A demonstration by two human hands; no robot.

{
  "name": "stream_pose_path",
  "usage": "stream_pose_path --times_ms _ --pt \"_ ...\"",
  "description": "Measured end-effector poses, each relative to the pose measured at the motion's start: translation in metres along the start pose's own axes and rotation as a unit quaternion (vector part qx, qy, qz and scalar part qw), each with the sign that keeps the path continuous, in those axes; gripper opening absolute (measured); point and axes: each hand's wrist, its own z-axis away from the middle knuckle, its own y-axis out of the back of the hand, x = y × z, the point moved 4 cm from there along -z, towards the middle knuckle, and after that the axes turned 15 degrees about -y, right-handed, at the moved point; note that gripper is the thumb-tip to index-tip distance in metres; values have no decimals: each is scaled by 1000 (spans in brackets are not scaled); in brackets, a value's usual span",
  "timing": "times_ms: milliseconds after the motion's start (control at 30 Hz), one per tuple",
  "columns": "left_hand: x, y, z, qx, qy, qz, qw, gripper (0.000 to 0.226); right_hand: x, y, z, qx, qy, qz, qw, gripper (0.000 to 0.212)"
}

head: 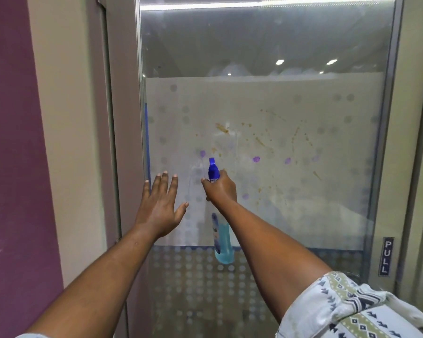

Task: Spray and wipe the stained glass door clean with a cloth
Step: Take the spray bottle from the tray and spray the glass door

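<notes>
Frosted glass door (303, 142), brown stains (222, 128): your right hand (220, 189) clamps spray bottle (222, 242), left hand (159, 208) splayed, empty. Spraying step; next: cover stains, w/ cloth after.

A purple wall (12, 142) meets a cream strip (66, 142) beside a grey door frame (122, 118); ceiling lights (280, 62) reflect above.

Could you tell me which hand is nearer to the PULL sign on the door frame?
Right. The right hand, gripping the spray bottle, is mid-glass, left of the PULL sign; the left hand lies farther left, near the glass's left edge.
</notes>
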Motion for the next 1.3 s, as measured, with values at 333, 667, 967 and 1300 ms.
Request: stream_pose_path --times_ms 333,667,967,1300 --pt "30 -5 -8 -11 -25 18 999 83 21 59 -20 91 -31 -81 992 33" --pt "68 -4 -23 -9 -52 29 998 83 54 137 -34 143 -50 -84 985 35" --pt "84 -9 -16 -24 -55 31 998 82 100 219 -44 204 -97 -47 973 41" --pt "92 -25 5 -48 -57 38 996 82 151 151 -9 127 -99 8 987 28"
